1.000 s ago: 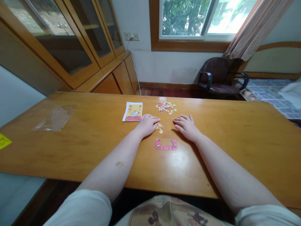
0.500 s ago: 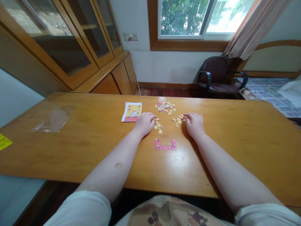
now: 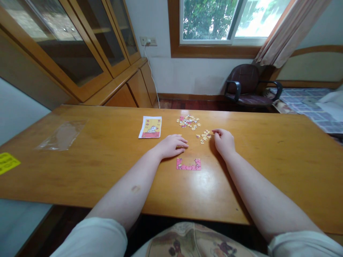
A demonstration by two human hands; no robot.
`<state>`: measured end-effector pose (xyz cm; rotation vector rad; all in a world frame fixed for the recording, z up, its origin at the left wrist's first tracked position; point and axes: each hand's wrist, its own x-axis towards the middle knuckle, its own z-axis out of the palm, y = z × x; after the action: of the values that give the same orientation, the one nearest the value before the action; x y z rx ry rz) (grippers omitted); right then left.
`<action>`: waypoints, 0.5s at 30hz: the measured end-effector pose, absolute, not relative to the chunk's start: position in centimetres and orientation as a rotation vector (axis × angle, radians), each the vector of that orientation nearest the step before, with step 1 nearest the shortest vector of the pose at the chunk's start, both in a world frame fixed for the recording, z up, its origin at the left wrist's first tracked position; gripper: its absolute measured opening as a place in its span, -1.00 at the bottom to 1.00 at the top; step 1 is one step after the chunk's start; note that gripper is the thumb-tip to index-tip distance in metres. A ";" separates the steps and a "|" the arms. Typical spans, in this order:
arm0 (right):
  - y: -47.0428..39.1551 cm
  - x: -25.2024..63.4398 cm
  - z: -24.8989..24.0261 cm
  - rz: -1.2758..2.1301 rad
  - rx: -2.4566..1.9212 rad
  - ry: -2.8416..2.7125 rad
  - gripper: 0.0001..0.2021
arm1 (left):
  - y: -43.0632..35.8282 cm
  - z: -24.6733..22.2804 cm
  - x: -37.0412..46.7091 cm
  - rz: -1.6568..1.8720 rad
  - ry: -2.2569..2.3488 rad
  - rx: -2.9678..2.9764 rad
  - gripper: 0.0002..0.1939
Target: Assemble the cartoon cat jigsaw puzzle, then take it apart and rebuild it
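My left hand (image 3: 174, 145) lies palm down with its fingers stretched over the left group of loose jigsaw pieces, hiding nearly all of them. Just in front of it, nearer me, is a partly joined pink jigsaw strip (image 3: 189, 167), U-shaped with its opening away from me. My right hand (image 3: 224, 142) rests at the right edge of a small group of yellow jigsaw pieces (image 3: 205, 136). Its fingers are curled and pressed together; whatever may be between the fingertips is too small to make out.
Farther back lies a bigger heap of jigsaw pieces (image 3: 188, 121). A picture sheet (image 3: 151, 127) is left of it. A clear plastic bag (image 3: 62, 136) and a yellow label (image 3: 8, 162) lie at the left of the wooden table (image 3: 268, 157). An office chair (image 3: 245, 85) stands beyond.
My left hand has moved right and nearer me, now covering the left jigsaw pieces. My right hand has shifted slightly right, its fingers more curled.
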<state>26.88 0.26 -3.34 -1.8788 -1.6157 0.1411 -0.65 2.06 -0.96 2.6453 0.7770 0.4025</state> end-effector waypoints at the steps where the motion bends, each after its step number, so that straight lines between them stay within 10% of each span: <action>1: 0.3 26.9 -3.4 0.145 -1.877 -1.608 -0.66 | 2.1 -1.0 -0.7 0.379 0.765 2.641 -0.78; 15: 0.4 26.7 -3.5 0.161 -1.918 -1.648 -0.66 | 1.8 -0.9 -0.1 0.359 0.818 2.587 -0.74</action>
<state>26.66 0.36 -3.47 -1.9176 -1.6478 0.1614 -0.14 1.81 -0.90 2.5873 0.8179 0.3590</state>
